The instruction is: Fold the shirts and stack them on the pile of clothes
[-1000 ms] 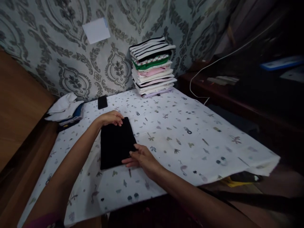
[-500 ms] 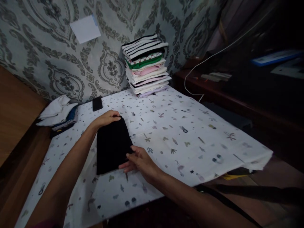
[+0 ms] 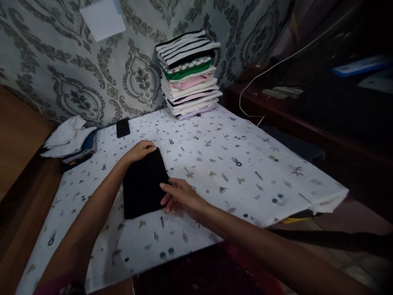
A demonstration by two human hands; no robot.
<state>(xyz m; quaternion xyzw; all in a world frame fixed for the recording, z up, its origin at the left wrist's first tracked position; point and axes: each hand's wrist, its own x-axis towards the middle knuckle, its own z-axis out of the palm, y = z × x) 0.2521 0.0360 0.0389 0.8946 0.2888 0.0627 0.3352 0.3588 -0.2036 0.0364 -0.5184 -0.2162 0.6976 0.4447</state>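
A folded black cloth [image 3: 143, 186], probably a garment, lies flat on the patterned white sheet. My left hand [image 3: 141, 151] pinches its far edge near the far right corner, with the fingertips partly hidden by the hand. At the cloth's right edge, close to the near corner, rests my right hand [image 3: 182, 198]. Its thumb and index finger are apart and touch the cloth, while the other fingers are loosely bent beside it.
Toward the wall stands a tall stack of folded clothes [image 3: 190, 78], striped on top. A smaller clothes pile [image 3: 73, 141] lies at the left, near a black phone [image 3: 123, 128]. A white cable [image 3: 245, 104] hangs at the right, by a dark red surface [image 3: 239, 92].
My right hand has shifted slightly up along the cloth's right edge, and its lower fingers have bent in. My left hand stays at the far edge. The view has tilted a little.
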